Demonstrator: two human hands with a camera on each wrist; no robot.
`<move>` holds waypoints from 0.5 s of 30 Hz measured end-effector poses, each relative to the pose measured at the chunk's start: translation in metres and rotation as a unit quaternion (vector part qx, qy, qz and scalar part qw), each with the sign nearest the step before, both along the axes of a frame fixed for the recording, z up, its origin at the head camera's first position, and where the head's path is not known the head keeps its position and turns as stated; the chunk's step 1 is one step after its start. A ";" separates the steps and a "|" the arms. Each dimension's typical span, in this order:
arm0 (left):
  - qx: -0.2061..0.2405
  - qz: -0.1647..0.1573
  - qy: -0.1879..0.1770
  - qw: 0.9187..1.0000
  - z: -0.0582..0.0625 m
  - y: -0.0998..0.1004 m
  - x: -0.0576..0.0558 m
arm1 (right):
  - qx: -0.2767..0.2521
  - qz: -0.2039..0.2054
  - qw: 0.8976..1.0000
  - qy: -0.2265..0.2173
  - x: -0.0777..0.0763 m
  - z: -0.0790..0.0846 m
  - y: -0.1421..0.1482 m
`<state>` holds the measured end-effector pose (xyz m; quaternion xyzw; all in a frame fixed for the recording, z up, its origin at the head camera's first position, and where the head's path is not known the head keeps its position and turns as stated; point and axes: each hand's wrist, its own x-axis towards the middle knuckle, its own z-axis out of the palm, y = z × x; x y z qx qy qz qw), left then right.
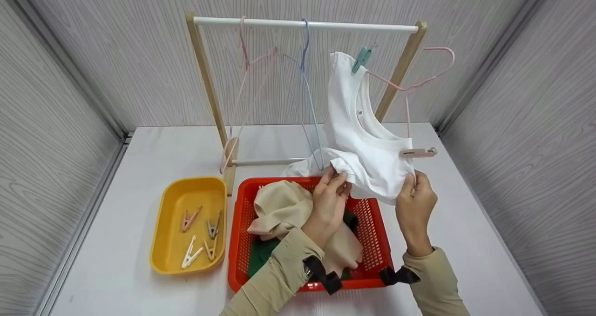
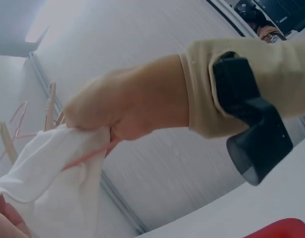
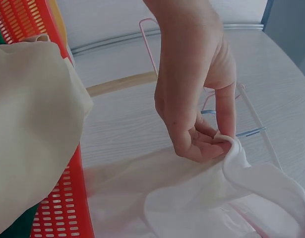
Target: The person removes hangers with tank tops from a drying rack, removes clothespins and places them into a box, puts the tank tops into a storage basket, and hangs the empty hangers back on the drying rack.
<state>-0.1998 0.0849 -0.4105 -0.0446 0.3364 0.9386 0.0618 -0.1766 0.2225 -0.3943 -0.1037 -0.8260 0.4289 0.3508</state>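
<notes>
A white top point(image 1: 368, 153) with a round neckline hangs tilted on a pink hanger point(image 1: 409, 89), off the rail. At one shoulder a green clothespin point(image 1: 361, 60) is clipped, and at the other a pink clothespin point(image 1: 417, 153). My left hand point(image 1: 328, 204) pinches a fold of the top at its lower left; the right wrist view shows this left hand point(image 3: 192, 94) with the cloth between thumb and fingers. With my right hand point(image 1: 416, 209) I grip the shoulder end below the pink clothespin. In the left wrist view, a hanger arm point(image 2: 88, 156) runs into the right hand point(image 2: 112, 101).
Beneath my hands, a red basket point(image 1: 235, 241) holds beige cloth point(image 1: 284, 206) and green cloth point(image 1: 263, 255). To its left, a yellow tray point(image 1: 160, 230) contains several clothespins point(image 1: 191, 253). Another pink hanger point(image 1: 245, 50) and a blue hanger point(image 1: 305, 50) hang on the white rail point(image 1: 363, 26).
</notes>
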 end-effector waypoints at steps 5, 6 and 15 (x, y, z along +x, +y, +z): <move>0.005 -0.004 0.006 1.000 0.008 0.002 0.006 | -0.004 -0.001 1.000 0.003 0.000 -0.002 0.002; 0.003 -0.003 0.009 1.000 0.010 0.002 0.007 | -0.005 -0.002 1.000 0.005 0.000 -0.002 0.002; -0.257 0.004 0.183 0.949 0.010 -0.003 0.024 | -0.024 -0.019 1.000 -0.003 0.003 -0.005 0.006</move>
